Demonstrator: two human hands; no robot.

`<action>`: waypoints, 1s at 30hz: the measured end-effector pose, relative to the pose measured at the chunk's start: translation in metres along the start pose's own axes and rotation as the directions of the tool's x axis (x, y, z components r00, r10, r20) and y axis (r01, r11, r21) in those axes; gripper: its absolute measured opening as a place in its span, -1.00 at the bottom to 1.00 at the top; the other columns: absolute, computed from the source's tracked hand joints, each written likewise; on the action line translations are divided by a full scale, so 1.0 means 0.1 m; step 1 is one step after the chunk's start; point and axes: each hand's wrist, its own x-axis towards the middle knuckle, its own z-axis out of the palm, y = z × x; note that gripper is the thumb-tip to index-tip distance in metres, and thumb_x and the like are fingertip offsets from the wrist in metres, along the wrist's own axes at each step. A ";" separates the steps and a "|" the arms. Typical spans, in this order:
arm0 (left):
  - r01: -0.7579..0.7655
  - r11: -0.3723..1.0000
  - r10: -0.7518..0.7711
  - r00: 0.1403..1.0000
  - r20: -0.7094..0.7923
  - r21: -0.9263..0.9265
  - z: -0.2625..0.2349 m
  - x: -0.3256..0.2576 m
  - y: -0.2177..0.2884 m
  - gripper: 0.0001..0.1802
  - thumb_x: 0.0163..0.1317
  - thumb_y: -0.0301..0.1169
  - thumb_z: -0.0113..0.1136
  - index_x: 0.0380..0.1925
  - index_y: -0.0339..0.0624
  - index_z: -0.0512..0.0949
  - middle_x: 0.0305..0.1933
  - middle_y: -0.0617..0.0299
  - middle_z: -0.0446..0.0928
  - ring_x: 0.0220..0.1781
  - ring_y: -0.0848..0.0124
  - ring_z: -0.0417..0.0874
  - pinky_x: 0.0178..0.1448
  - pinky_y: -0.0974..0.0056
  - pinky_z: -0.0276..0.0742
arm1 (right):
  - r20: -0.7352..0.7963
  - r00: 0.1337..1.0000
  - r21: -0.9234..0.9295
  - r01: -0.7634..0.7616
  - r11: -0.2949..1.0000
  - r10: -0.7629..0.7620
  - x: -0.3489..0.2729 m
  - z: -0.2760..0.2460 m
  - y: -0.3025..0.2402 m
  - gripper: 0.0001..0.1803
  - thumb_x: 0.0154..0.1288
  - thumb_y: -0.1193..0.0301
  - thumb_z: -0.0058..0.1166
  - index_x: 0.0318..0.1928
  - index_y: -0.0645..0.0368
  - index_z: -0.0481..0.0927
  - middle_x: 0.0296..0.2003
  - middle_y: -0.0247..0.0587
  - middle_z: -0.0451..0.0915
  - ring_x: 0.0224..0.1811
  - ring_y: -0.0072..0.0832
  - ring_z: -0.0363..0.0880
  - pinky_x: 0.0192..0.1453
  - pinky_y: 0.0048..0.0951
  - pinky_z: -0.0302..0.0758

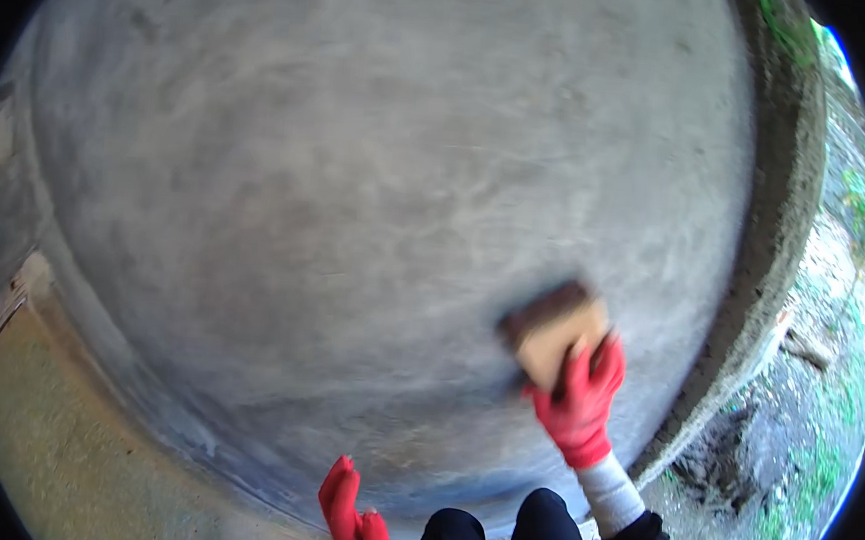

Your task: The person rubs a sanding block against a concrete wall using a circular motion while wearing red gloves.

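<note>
My right hand (580, 401), in a red glove, is closed round a tan block (545, 350) with a dark brown edge. The block is blurred, and whether it is a sponge or a wooden float cannot be made out. It lies against a broad grey cement surface (358, 185), towards its lower right part. My left hand (355, 520), also red-gloved, is low in the view, left of my knees. Its fingers are stretched out with the thumb apart, and nothing shows in it.
A rough raw edge (781, 194) bounds the cement on the right. Beyond it lies stony ground with green plants (825, 468) and a dark mound (735, 457). A tan floor (69, 445) runs along the lower left. My dark-clad knees (504, 536) are at the bottom.
</note>
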 end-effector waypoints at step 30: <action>-0.403 0.775 0.359 0.914 0.187 0.487 1.07 1.05 -0.10 -0.36 0.16 -0.29 0.07 0.21 -0.37 0.23 0.39 -0.18 0.06 0.43 -0.26 -0.05 0.43 -0.25 -0.14 | 0.142 0.974 -0.110 -0.161 0.981 0.175 -1.28 -0.23 1.24 0.18 -0.21 0.10 0.43 0.37 0.11 -0.02 0.26 0.56 -0.02 0.20 0.39 0.15 0.19 0.25 0.21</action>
